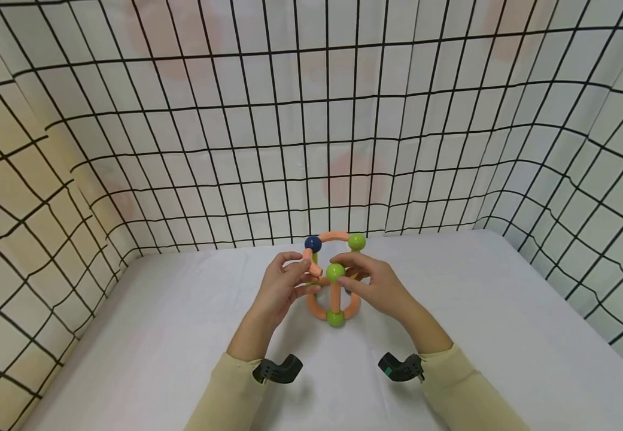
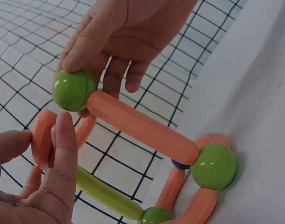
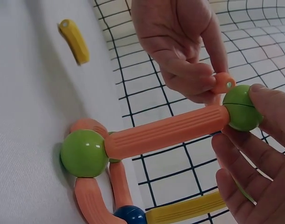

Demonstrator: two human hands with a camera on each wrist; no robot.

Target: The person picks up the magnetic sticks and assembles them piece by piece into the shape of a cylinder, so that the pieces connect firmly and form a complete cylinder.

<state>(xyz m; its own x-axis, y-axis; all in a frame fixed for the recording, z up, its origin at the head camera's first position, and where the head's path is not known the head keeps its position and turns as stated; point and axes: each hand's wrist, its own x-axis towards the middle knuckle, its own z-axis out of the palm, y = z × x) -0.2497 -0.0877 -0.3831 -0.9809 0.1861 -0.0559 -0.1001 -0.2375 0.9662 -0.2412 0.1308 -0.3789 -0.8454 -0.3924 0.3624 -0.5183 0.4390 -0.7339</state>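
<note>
A frame of magnetic balls and rods stands on the table. My left hand pinches a curved orange rod between thumb and fingers, at the frame's upper left. Its tip comes close to the front top green ball. That ball sits on an upright orange rod, which rises from a lower green ball. From the right, my right hand grips the top green ball with thumb and fingers. Behind, a blue ball and another green ball are joined by a curved orange rod.
Curved orange rods form the base ring, with a blue ball in it. A yellow rod stands on that ball. A loose curved yellow rod lies on the white table. Black-gridded walls surround the table's back and sides.
</note>
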